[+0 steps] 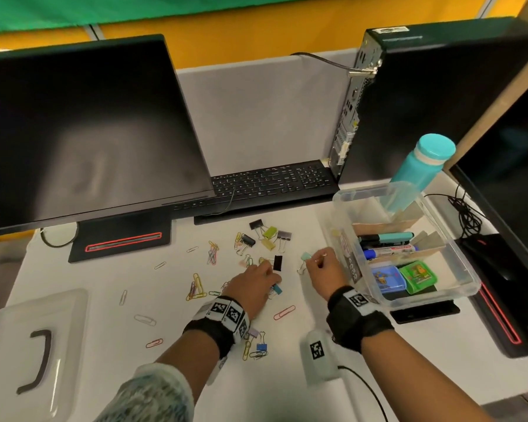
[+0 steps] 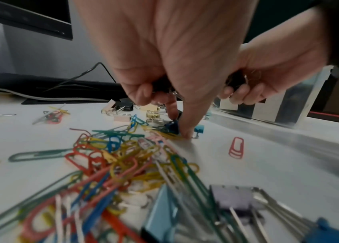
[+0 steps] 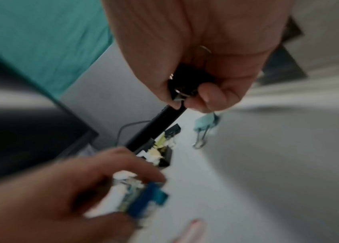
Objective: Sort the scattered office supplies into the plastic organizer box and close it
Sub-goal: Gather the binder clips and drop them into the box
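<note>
Colourful paper clips (image 1: 197, 287) and binder clips (image 1: 269, 236) lie scattered on the white desk. My left hand (image 1: 265, 277) reaches down among them. It holds black binder clips in its curled fingers while thumb and forefinger pinch a dark blue binder clip (image 2: 171, 125) on the desk. My right hand (image 1: 319, 260) is a fist gripping black binder clips (image 3: 185, 82), just left of the clear organizer box (image 1: 451, 263). A mint binder clip (image 1: 305, 257) lies under that hand. The box is open and holds markers (image 1: 384, 239) and two small cases (image 1: 389, 278).
The box's clear lid (image 1: 34, 339) lies at the near left. A monitor (image 1: 83, 132), keyboard (image 1: 272, 181) and PC tower (image 1: 439, 95) line the back. A teal bottle (image 1: 421, 169) stands behind the box, and a white tagged device (image 1: 317, 354) lies near my right wrist.
</note>
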A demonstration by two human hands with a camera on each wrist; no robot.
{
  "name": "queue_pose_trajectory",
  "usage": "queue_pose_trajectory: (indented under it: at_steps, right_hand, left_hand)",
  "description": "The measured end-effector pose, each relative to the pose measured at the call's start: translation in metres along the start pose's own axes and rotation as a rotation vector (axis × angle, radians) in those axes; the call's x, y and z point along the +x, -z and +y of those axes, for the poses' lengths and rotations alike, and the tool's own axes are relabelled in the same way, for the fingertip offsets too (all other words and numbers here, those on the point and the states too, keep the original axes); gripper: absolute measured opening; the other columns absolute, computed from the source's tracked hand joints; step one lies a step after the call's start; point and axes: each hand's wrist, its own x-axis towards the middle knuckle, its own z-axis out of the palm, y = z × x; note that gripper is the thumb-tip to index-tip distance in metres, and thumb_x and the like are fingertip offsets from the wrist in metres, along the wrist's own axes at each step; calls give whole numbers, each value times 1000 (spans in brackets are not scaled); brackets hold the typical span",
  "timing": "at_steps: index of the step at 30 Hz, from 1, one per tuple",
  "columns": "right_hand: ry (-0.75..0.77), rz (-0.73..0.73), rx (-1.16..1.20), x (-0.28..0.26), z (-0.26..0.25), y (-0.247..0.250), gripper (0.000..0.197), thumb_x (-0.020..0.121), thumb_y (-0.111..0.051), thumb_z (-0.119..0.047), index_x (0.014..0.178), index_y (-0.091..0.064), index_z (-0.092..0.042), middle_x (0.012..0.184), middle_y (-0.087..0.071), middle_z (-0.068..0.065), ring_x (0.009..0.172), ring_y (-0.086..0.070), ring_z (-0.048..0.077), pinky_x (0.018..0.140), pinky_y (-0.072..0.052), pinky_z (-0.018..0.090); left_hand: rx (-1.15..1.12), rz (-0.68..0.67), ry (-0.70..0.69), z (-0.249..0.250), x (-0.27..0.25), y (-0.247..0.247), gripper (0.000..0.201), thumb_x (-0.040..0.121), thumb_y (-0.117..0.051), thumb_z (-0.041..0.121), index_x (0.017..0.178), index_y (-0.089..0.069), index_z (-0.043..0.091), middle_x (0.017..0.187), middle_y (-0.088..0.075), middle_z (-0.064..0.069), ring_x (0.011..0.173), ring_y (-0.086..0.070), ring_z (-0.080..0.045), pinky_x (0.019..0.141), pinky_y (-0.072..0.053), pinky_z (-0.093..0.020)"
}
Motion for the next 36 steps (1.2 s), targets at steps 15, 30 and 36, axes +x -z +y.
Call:
queue_pose_trajectory:
  at_steps: [15, 30, 36]
  right_hand:
    - [0, -238, -716, 19, 7, -17, 44, 90, -46, -22, 131, -31, -12, 108, -61, 13, 83, -55, 26, 68, -43, 30]
    - [111, 147, -397, 15, -95, 127, 29, 95, -50, -31, 114, -41, -11, 99, -53, 10, 90, -51, 25, 83, -39, 34]
    - [-41, -53, -419, 58, -91, 128, 28, 87, -64, -28, 107, -61, -9, 119, -58, 15, 90, -52, 23, 79, -51, 33]
  left_hand:
    - [-99, 1, 103, -7, -11, 5, 30, 89, -58, 28, 115, -53, 15, 117, -51, -2, 98, -57, -20, 83, -48, -31]
    - [-613, 308, 281, -3, -52, 26, 31, 95, -40, 44, 118, -46, 25, 109, -57, 11, 66, -57, 2, 57, -39, -9]
    - [-654, 315, 252, 10, -58, 20, 25, 96, -40, 42, 111, -47, 23, 101, -59, 10, 65, -53, 1, 57, -38, -11]
